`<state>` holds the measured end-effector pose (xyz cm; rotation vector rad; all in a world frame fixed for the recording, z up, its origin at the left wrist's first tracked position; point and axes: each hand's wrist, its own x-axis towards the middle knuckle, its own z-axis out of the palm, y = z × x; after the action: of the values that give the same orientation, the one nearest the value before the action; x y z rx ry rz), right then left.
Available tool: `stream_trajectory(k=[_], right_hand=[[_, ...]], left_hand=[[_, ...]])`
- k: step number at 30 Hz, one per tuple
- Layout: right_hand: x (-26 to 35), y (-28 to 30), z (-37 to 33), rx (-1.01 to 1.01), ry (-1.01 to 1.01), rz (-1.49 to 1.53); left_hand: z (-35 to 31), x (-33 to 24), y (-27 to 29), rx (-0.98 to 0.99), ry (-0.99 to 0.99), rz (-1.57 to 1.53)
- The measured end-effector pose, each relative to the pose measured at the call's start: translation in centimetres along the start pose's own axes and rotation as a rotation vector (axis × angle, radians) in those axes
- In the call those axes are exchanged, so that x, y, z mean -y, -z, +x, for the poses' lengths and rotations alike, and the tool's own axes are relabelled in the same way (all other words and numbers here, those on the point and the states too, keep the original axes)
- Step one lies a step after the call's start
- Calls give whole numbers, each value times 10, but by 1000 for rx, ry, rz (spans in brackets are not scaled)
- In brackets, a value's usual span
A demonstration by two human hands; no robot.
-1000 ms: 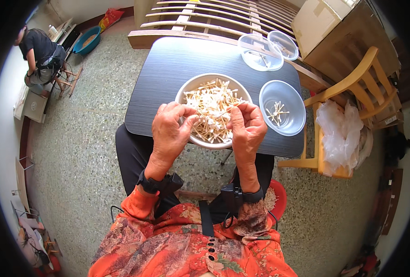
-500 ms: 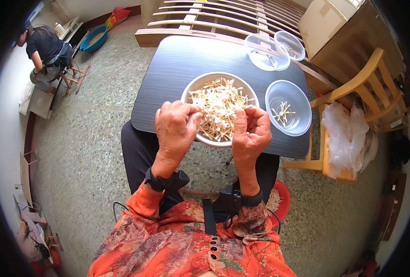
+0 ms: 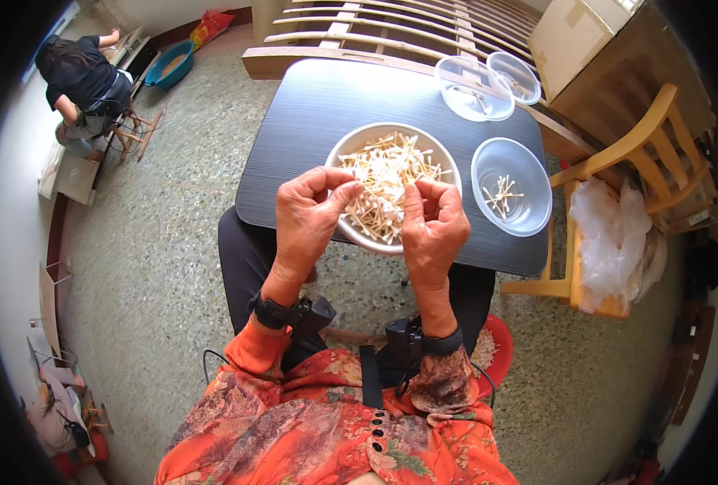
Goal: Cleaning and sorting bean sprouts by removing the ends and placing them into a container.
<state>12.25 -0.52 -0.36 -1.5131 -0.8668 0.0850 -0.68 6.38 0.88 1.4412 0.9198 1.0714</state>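
A round white bowl [image 3: 347,152] heaped with loose cotton swabs [image 3: 391,170] stands near the front edge of the dark table. Over its left side, my left hand [image 3: 306,212] is closed in a pinch, thumb against forefinger. My right hand [image 3: 435,226] pinches likewise above the bowl's right front, its thumb pointing up. What either pinch holds cannot be made out against the pale swabs behind the fingertips. To the right sits a clear bluish plastic bowl [image 3: 528,212] with a small bunch of cotton swabs [image 3: 503,196] lying in it.
Two clear tubs [image 3: 473,101] [image 3: 527,90] stand by the table's [image 3: 294,129] far right corner. A wooden chair [image 3: 567,271] with plastic bags [image 3: 605,234] is at the right. Below my right wrist is a red basin [image 3: 500,356]. Another person [image 3: 92,77] sits far left.
Both hands keep their pinches over the bowl and have drawn slightly closer together. The whole view has shifted a little. The other person has leaned over and stretched an arm out.
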Motion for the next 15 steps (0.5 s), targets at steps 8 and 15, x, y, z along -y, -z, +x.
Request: stream_trajectory(k=[8,15], right_hand=[[3,2,1,50,-14,2],[1,7,-3,133,127,76]], left_hand=[[1,-3,6,48,203,-552],[-5,-1,-4,70,467,-926]])
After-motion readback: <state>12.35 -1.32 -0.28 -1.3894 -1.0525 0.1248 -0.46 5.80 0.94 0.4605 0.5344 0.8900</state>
